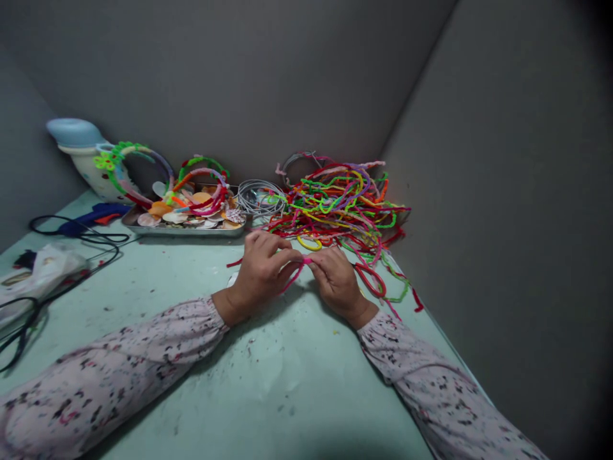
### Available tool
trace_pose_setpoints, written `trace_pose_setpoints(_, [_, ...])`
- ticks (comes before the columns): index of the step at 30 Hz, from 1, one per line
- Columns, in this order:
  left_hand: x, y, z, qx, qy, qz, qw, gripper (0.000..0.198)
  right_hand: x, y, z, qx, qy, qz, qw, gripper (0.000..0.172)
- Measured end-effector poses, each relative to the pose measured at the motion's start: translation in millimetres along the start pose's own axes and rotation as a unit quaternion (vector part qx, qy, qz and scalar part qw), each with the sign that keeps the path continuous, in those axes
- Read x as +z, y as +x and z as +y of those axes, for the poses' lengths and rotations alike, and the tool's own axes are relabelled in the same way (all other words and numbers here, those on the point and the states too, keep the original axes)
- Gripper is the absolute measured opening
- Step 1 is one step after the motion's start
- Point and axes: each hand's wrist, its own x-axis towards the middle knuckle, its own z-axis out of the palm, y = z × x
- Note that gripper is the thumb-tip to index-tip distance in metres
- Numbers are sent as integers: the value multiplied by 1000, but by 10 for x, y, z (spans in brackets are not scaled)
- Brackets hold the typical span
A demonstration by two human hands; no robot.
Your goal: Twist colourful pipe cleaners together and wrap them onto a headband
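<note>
Between my two hands is a bright pink pipe cleaner (293,280), held above the middle of the table. My left hand (262,268) is closed, pinching it between thumb and forefinger, and a length of it hangs down beside that hand. My right hand (336,281) is also closed, its fingertips on the pink piece close to the left ones. Just right of my right hand lie scissors with red handles (371,281), their blades mostly hidden. Behind both hands is a tangled pile of coloured pipe cleaners (335,198).
A metal tray (191,231) of shells stands at the back, with pipe-cleaner-wrapped hoops (143,153) on it. Beside it sits a coil of grey wire (261,198). A blue-lidded container (86,153), black cable (103,239) and plastic bag (52,268) are at left. Walls border the table.
</note>
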Motion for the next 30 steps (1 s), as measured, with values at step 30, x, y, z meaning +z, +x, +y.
trace_pose_setpoints(30, [-2,-17,46,-134,-146,-62,978,8,5,-3,12,-6,-6,1,1000,15])
